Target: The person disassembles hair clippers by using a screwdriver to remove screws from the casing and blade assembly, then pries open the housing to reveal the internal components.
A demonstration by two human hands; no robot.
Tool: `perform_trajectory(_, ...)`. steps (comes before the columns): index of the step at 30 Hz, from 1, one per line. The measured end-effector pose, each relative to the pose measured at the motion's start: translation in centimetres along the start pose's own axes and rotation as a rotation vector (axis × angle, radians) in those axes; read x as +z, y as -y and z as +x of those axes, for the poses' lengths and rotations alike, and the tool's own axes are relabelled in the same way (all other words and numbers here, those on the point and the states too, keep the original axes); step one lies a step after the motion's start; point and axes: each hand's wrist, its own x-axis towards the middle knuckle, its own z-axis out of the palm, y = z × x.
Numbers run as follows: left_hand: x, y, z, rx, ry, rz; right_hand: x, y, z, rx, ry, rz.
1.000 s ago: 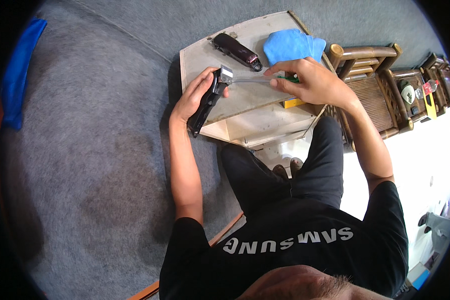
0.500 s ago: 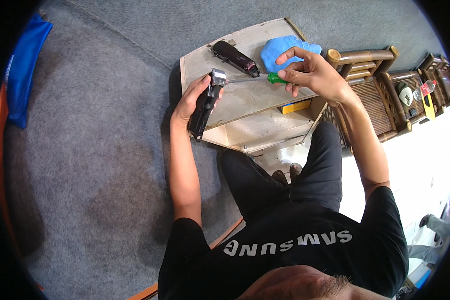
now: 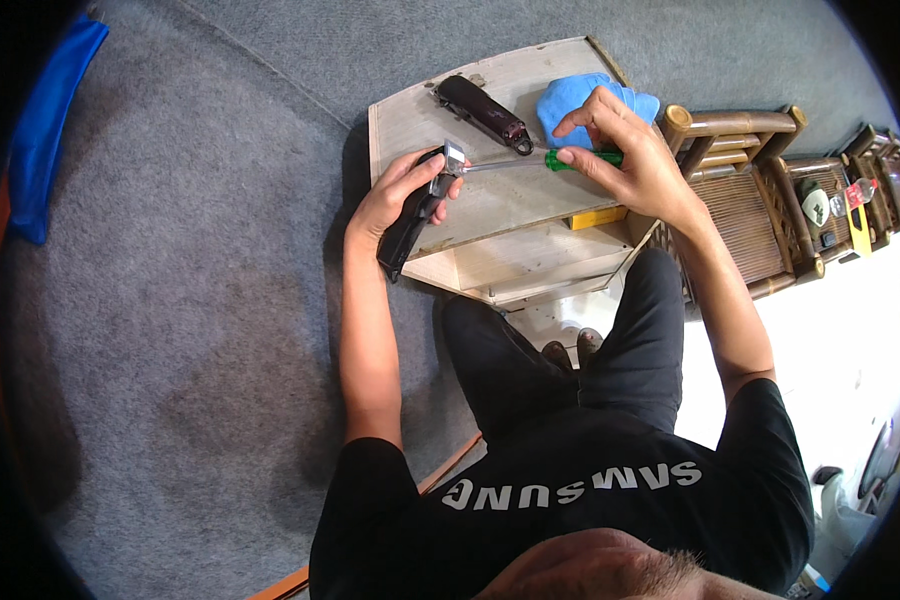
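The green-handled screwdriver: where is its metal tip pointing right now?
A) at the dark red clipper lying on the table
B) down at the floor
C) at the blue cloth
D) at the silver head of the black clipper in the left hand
D: the right hand holds the green-handled screwdriver with its shaft running to the silver head of the black clipper, which the left hand grips.

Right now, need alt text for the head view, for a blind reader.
The left hand holds a black hair clipper while the right hand sets a green-handled screwdriver to its blade end, over a small wooden table. A second dark clipper and a blue cloth lie there.
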Motion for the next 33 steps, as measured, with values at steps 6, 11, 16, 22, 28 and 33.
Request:
perform_trajectory(6,0.0,0.2,0.4,0.011,0.031,0.007,0.0,-1.4,-0.8,0.022,-0.039,-0.056)
perform_trajectory(11,-0.4,0.2,0.4,0.026,0.028,0.01,0.3,-0.8,-1.0,0.341,0.092,-0.03)
perform_trajectory(16,-0.4,0.2,0.5,0.024,0.039,0.035,0.7,-1.5,-1.4,0.346,0.114,0.026)
perform_trajectory(22,-0.4,0.4,0.2,0.016,0.052,0.046,0.1,1.6,0.1,0.394,0.309,-0.11)
perform_trajectory(28,-0.2,0.1,0.5,0.026,0.026,0.041,0.8,0.3,-1.9,0.094,0.114,-0.226)
perform_trajectory(33,-0.1,0.2,0.3,0.022,0.016,0.05,-0.1,1.8,-1.5,0.0,0.172,-0.387)
